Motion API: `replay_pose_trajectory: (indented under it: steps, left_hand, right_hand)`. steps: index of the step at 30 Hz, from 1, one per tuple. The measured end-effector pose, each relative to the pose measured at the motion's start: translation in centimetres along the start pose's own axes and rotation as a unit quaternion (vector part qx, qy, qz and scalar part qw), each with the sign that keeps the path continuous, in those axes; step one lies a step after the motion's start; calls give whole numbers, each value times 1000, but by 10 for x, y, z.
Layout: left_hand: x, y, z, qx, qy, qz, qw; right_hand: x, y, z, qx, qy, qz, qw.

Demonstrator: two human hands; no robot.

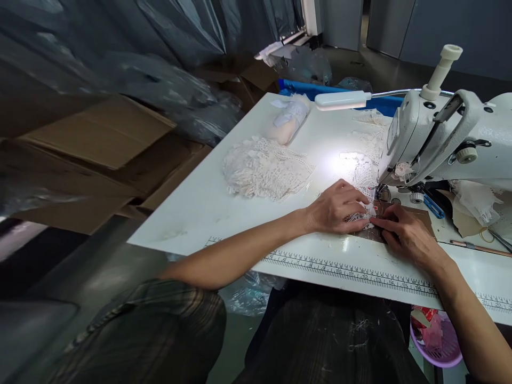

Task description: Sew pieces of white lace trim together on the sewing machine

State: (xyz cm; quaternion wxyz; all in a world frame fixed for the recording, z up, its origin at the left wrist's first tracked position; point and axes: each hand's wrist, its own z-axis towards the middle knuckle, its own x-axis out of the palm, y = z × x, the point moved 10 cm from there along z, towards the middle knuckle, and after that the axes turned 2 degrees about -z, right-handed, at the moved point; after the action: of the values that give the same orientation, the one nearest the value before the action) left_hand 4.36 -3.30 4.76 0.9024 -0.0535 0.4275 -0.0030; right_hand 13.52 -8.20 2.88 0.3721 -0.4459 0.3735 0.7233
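Observation:
A white lace piece (pixel 362 205) lies under the needle area of a white sewing machine (pixel 440 133), over a brown plate on the machine bed. My left hand (pixel 338 209) rests on the lace from the left, its fingers bent over it and holding it. From the right, my right hand (pixel 408 230) pinches the near edge of the lace, its index fingertip close to the left fingers. More lace (pixel 368 141) trails behind the needle toward the back of the table. The lace under my fingers is partly hidden.
A heap of white lace (pixel 266 168) and a wrapped pale roll (pixel 290 120) lie left on the white table (pixel 192 213). A lamp (pixel 343 100) lights the work. Right are a blue cutter (pixel 434 205) and tweezers (pixel 500 241). Cardboard boxes (pixel 100 130) stand left; a purple basket (pixel 444 349) is below.

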Motion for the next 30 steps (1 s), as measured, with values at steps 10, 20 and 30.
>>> replay_pose_trajectory:
  steps: [10, 20, 30]
  left_hand:
    - [13, -1, 0, 36, 61, 62, 996]
    - [21, 2, -3, 37, 109, 76, 990]
    - [30, 6, -2, -1, 179, 67, 982]
  right_hand:
    - [1, -1, 0, -1, 18, 5, 1000]
    - [1, -2, 1, 1, 15, -4, 1000]
    - [3, -2, -1, 7, 26, -8, 1000]
